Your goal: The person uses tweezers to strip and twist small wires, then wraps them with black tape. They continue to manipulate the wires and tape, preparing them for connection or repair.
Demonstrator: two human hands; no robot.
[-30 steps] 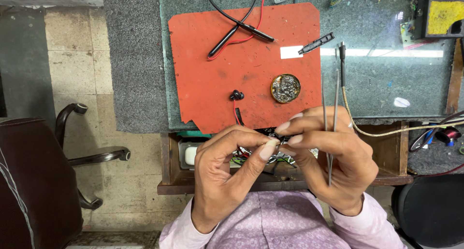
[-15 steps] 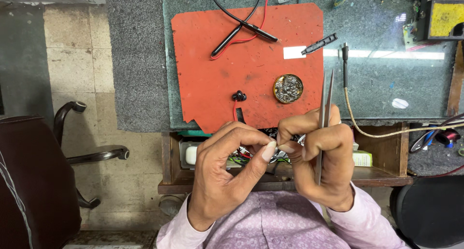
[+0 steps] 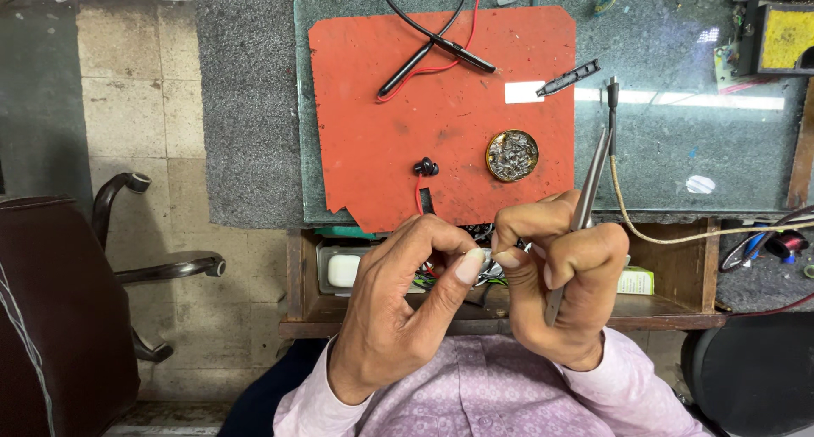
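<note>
Hands are meeting above an open drawer [image 3: 678, 295], left hand [image 3: 398, 310] pinching a small earphone part [image 3: 485, 270], right hand [image 3: 560, 284] clamping tweezers [image 3: 583, 212], with steady fine alignment seemingly called for.

Both hands raised close to the chest, wrists emerging from pale pink sleeves, forearms angled inward. Left hand [image 3: 398, 310]: back toward the camera, fingers curled, thumb extended rightward with nail up, its tip meeting the forefinger in a pinch. Right hand [image 3: 564, 280]: curled into a loose fist, knuckles up, forefinger bent toward the left thumb so the fingertips of both hands nearly touch. Right grip closed, fingers wrapped tight. Whatever sits in the left pinch is too small to make out.
</note>
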